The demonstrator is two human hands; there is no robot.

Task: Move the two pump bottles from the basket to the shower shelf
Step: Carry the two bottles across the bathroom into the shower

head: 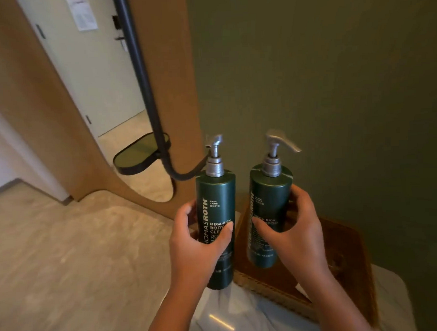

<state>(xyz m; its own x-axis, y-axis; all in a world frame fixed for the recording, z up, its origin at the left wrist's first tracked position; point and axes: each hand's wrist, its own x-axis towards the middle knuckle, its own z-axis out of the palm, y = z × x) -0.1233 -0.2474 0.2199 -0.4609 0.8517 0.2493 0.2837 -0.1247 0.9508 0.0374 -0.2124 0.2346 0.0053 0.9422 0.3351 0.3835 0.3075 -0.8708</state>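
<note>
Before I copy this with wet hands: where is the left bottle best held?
Wrap the left bottle around the middle of its straight round body, coming from its outer left side, as the left hand does. The body is upright and even; the thin pump on top would likely give a poorer hold.

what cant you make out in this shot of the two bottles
Head view only:
- Label on the dark green pump bottle in the right hand: blurred, partly behind fingers.
- Label on the dark green pump bottle in the left hand: thumb covers part.
- Brown woven basket interior: hidden by bottles and hands.
</note>
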